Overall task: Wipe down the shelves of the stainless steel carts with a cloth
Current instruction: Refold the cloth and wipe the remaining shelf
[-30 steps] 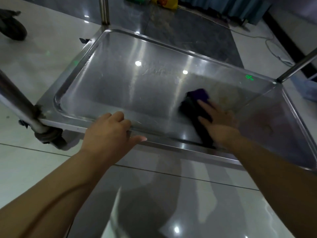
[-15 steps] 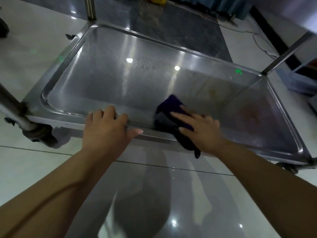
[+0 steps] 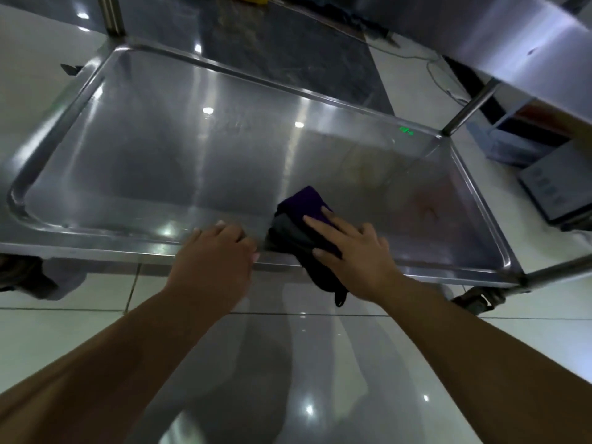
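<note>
The cart's lowest stainless steel shelf (image 3: pixel 153 161) fills the view, a shallow tray with a raised rim. A dark purple cloth (image 3: pixel 301 205) lies at the near rim, right of the middle, and its dark tail hangs over the edge. My right hand (image 3: pixel 355 254) presses flat on the cloth with straight fingers. My left hand (image 3: pixel 213 261) grips the near rim just left of the cloth, fingers curled over the edge.
An upper steel shelf (image 3: pixel 512 36) overhangs the top right. Upright posts stand at the far left corner (image 3: pixel 110 14) and far right corner (image 3: pixel 471 104). A caster (image 3: pixel 477 299) sits under the near right corner. A grey device (image 3: pixel 551 190) and a cable (image 3: pixel 439 75) lie on the tiled floor.
My right hand has drawn the cloth from further in on the shelf back to the near rim, where it now hangs over. My left hand has slid right along the rim.
</note>
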